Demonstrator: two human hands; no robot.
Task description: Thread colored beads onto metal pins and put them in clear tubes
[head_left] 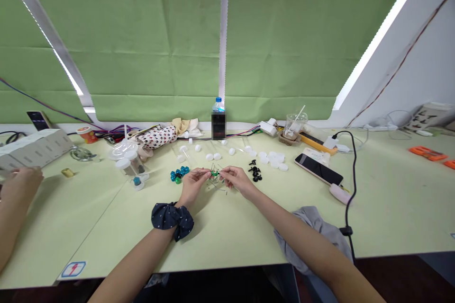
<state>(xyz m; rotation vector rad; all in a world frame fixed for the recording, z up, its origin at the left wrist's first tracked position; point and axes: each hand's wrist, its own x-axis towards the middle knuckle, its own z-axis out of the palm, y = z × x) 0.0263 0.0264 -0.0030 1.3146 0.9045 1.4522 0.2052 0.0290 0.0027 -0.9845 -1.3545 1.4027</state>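
Both my hands meet over the pale green table [227, 232]. My left hand [193, 183], with a dark dotted scrunchie [172, 219] on its wrist, pinches a small model of a green ball and thin grey sticks [214, 173]. My right hand [236, 180] pinches the same model from the right side. A cluster of blue and green balls [179, 173] lies just left of my left hand. Small black pieces [255, 172] lie right of my right hand. More loose sticks lie under the model.
White caps [273, 159] and clear small jars [128, 163] are scattered behind. A water bottle [218, 120], a phone [319, 169], a black cable [352, 184] and a grey cloth [313, 229] are nearby. Another person's hand [21, 182] is at the far left by white boxes [33, 147].
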